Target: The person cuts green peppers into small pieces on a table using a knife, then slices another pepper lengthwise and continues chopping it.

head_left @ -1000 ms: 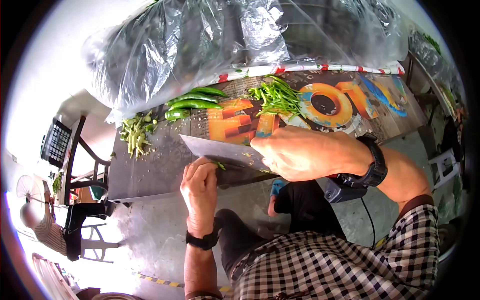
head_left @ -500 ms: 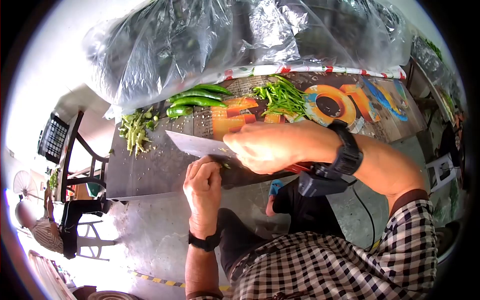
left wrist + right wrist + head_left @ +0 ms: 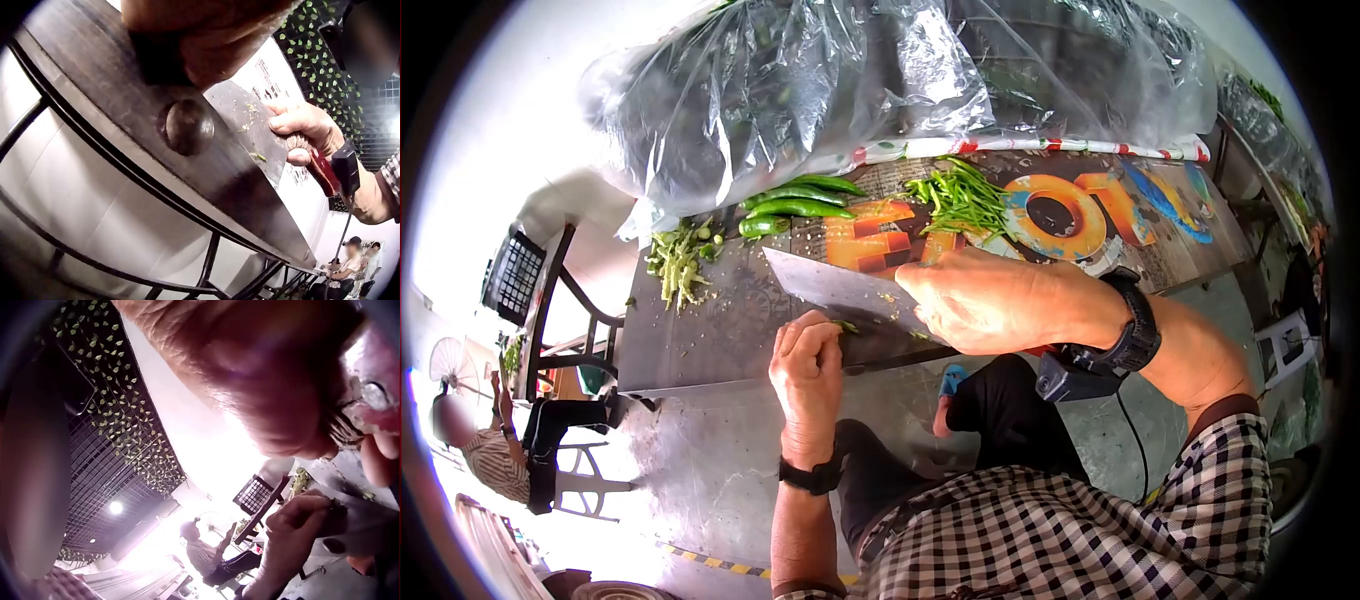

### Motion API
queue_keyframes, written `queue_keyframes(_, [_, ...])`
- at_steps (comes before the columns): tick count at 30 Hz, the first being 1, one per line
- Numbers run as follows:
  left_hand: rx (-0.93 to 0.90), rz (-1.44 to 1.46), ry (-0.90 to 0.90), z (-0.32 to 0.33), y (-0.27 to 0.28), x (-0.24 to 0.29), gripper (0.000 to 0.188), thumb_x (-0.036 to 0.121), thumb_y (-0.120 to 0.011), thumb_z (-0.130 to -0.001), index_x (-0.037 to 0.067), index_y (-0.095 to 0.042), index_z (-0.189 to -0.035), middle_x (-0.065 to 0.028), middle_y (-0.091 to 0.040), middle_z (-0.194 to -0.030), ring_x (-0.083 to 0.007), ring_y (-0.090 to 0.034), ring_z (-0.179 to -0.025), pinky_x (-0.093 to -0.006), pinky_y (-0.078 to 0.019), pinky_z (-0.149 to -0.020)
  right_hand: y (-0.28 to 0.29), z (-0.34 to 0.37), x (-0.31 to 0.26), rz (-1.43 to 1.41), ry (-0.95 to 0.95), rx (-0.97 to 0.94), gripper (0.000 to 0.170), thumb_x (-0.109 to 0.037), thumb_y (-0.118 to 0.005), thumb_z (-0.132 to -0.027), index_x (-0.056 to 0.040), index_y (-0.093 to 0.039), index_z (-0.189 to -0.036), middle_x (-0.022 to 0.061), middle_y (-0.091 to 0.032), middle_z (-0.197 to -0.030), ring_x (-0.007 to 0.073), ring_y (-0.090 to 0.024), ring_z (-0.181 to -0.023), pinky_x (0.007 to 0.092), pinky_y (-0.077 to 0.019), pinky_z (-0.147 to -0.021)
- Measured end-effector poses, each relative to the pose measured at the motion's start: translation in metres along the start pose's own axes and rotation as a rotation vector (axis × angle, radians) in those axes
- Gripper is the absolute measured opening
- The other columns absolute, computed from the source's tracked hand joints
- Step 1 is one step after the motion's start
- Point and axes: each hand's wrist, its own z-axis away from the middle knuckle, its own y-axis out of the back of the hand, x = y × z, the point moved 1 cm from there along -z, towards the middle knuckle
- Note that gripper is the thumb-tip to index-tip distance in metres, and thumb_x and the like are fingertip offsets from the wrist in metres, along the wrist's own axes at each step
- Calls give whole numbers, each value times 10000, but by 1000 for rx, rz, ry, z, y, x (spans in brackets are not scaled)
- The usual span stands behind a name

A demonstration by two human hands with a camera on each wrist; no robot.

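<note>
My right hand (image 3: 1010, 300) grips a cleaver (image 3: 825, 283), its broad blade slanting to the left over the table (image 3: 710, 345). The red handle (image 3: 322, 170) and bits of pepper stuck to the blade show in the left wrist view. Curled fingers of my left hand (image 3: 806, 372) press down at the table's near edge, close beside the blade. A small piece of green pepper (image 3: 847, 326) sticks out from under those fingertips; the rest is hidden. In the right wrist view the left hand (image 3: 292, 530) appears beyond the right one.
Behind the blade lie several whole green peppers (image 3: 800, 207). A heap of green pepper strips (image 3: 960, 198) is to their right, and pale pepper cores (image 3: 675, 265) are at the left. Clear plastic sheeting (image 3: 800, 100) covers the back. Another person (image 3: 500, 455) sits far left.
The right hand and cleaver shift left, then back right to about where they were. The left hand stays nearly in place, fingers still curled at the pepper.
</note>
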Motion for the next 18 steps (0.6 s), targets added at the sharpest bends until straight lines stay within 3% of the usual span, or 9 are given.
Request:
queue_keyframes(4, [7, -3, -6, 0, 0, 1, 146, -69, -655, -741, 36, -646, -842, -93, -676, -925, -298, -622, -834, -362, -506, -758, 3, -1, -7, -107, -77, -66, 164, -35, -572, -848, 84, -507, -942, 224, -587, -644, 396, -633, -624, 445, -469, -568])
queue_keyframes(18, [12, -20, -7, -1, 0, 2, 136, -65, -661, -744, 36, -650, -833, -98, -689, -922, -302, -632, -841, -367, -513, -760, 4, -17, 2, -244, -146, -241, 170, -86, -514, -900, 69, -449, -882, 233, -583, -682, 410, -611, -646, 461, -450, -579])
